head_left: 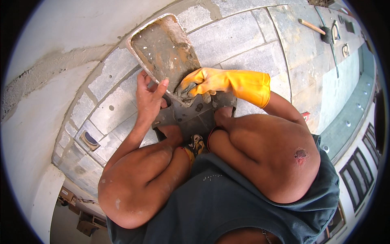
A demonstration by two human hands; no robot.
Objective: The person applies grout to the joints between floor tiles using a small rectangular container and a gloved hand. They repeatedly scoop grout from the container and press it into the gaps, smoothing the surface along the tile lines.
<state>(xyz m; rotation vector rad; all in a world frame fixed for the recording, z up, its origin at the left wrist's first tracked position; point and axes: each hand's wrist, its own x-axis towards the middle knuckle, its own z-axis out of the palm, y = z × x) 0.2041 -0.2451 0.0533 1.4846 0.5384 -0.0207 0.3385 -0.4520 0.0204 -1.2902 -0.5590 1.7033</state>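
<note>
A pale rectangular tray (138, 59), its inside coated with wet grey-brown mortar (160, 51), is ahead of my knees, long side slanting away to the left. My bare left hand (151, 94) grips its near left side, thumb against the rim and the other fingers partly hidden. My right hand (203, 83) wears a yellow rubber glove (243, 83) with mortar-smeared fingertips. Its fingers are curled down into the tray's near right corner, around a grey, mortar-covered lump; I cannot tell what that lump is.
Grey stone paving (227, 32) surrounds me, beside a white wall (40, 101) on the left. A round drain hole (89, 140) lies left of my arm. At the far right are a wooden-handled mallet (315, 27), other tools and a blue-green tiled pool edge (345, 126).
</note>
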